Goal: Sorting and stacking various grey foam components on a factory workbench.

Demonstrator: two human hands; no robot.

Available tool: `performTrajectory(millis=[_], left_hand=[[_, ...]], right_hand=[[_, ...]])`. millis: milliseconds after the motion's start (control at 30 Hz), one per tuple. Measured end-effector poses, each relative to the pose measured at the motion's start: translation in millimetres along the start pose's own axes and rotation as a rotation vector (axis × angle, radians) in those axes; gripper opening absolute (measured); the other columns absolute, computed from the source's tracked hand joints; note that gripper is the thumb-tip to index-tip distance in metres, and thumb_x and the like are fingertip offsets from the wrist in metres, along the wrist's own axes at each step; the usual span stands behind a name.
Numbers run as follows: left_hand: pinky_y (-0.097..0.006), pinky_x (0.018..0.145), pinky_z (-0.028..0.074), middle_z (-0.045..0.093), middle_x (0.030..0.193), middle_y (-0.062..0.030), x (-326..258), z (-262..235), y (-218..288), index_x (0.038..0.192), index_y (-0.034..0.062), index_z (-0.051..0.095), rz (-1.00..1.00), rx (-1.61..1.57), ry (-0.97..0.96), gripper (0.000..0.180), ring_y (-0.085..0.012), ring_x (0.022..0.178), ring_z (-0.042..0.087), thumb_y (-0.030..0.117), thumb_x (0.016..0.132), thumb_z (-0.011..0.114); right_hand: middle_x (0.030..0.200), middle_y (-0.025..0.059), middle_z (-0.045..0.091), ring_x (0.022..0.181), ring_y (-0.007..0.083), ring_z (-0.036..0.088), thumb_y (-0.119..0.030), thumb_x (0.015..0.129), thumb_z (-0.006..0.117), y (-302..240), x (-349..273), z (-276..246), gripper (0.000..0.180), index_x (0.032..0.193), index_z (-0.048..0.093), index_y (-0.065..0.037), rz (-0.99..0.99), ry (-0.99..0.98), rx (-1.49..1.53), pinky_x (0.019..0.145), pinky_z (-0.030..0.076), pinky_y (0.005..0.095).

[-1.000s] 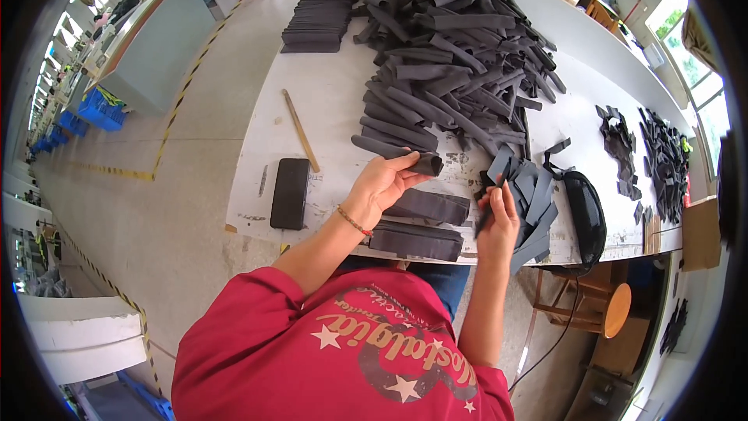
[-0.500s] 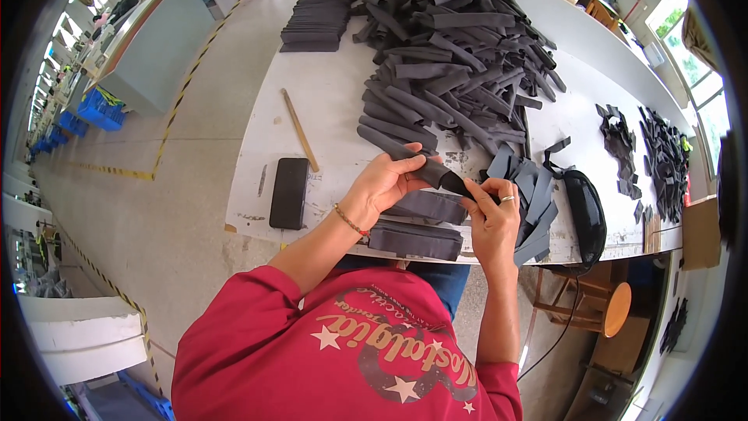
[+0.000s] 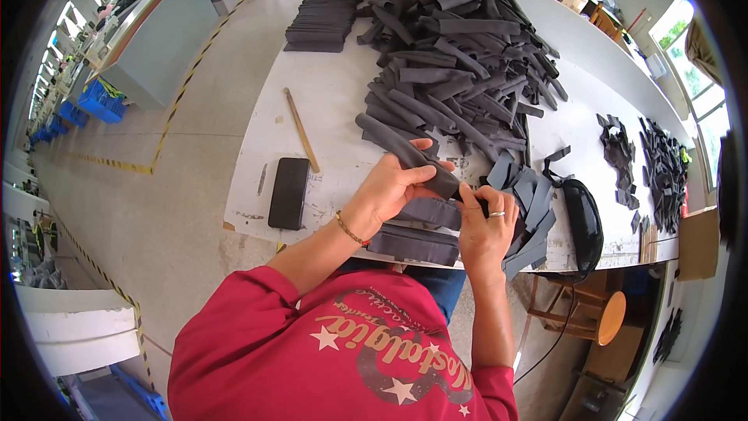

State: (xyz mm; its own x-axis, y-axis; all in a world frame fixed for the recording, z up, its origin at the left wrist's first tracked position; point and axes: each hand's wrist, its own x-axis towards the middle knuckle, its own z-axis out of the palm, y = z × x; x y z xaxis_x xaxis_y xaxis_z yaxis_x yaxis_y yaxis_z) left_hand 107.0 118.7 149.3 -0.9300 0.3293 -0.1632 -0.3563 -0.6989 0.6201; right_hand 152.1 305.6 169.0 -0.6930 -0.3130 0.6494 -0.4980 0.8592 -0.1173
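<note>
My left hand (image 3: 389, 187) grips a long dark grey strip (image 3: 401, 150) that slants up to the left over the white table (image 3: 327, 101). My right hand (image 3: 485, 226), with a ring on one finger, pinches the strip's near end by my left thumb. Under both hands lie two flat stacks of grey pieces (image 3: 417, 243) at the table's near edge. A big heap of the same grey strips (image 3: 460, 54) fills the table beyond my hands.
A black phone (image 3: 289, 192) and a wooden stick (image 3: 301, 129) lie left of my hands. A neat pile of grey pieces (image 3: 323, 20) sits far left. A black pouch (image 3: 583, 222) and loose grey offcuts (image 3: 526, 203) lie right. A wooden stool (image 3: 596, 316) stands below the table edge.
My left hand has lifted a long strip from the heap's edge and drawn it toward me. My right hand rose from the offcuts and took hold of the strip's near end.
</note>
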Motion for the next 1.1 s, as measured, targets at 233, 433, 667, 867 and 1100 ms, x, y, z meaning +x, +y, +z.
performTrajectory(millis=[233,433,667,867,1100], left_hand=[[-0.043,0.103,0.044,0.066,0.111,-0.0174,-6,16,-17,0.133,0.0046,0.038,0.238,-0.033,-0.12,0.05,-0.0299,0.113,0.061,0.007,0.091,0.065],[-0.04,0.096,0.049,0.07,0.097,-0.016,-2,6,-30,0.117,0.0022,0.051,0.216,-0.072,-0.099,0.029,-0.0279,0.108,0.064,0.015,0.094,0.063],[-0.039,0.092,0.051,0.069,0.101,-0.0183,-1,6,-45,0.103,0.0034,0.056,0.201,-0.126,0.004,0.019,-0.0261,0.102,0.066,0.021,0.097,0.059],[-0.04,0.098,0.048,0.069,0.102,-0.0181,-4,4,-48,0.102,0.0036,0.054,0.318,-0.008,-0.081,0.018,-0.0274,0.108,0.064,0.021,0.098,0.057],[-0.036,0.092,0.047,0.068,0.11,-0.0157,-3,3,-44,0.116,0.0058,0.058,0.214,-0.154,-0.09,0.024,-0.0227,0.108,0.062,0.022,0.099,0.056]], right_hand=[[0.111,0.0174,0.053,0.101,0.035,0.053,0.002,0.072,0.074,-35,-3,17,0.055,0.123,0.055,-0.003,0.244,0.041,0.432,0.087,0.045,0.043],[0.104,0.0193,0.057,0.093,0.0372,0.056,0.001,0.076,0.073,-32,-27,32,0.036,0.106,0.054,-0.002,0.275,0.019,0.41,0.079,0.046,0.0439],[0.101,0.0196,0.059,0.088,0.0377,0.058,0.001,0.074,0.073,-35,-14,39,0.032,0.1,0.054,0.0,0.185,0.015,0.416,0.072,0.049,0.0425],[0.101,0.0196,0.059,0.092,0.0388,0.058,0.0,0.074,0.074,-30,-11,29,0.032,0.098,0.053,-0.001,0.116,-0.04,0.486,0.074,0.05,0.0415],[0.102,0.0178,0.058,0.083,0.0357,0.06,0.001,0.078,0.071,-18,-20,21,0.026,0.097,0.053,-0.001,0.149,-0.18,0.441,0.069,0.05,0.0422]])
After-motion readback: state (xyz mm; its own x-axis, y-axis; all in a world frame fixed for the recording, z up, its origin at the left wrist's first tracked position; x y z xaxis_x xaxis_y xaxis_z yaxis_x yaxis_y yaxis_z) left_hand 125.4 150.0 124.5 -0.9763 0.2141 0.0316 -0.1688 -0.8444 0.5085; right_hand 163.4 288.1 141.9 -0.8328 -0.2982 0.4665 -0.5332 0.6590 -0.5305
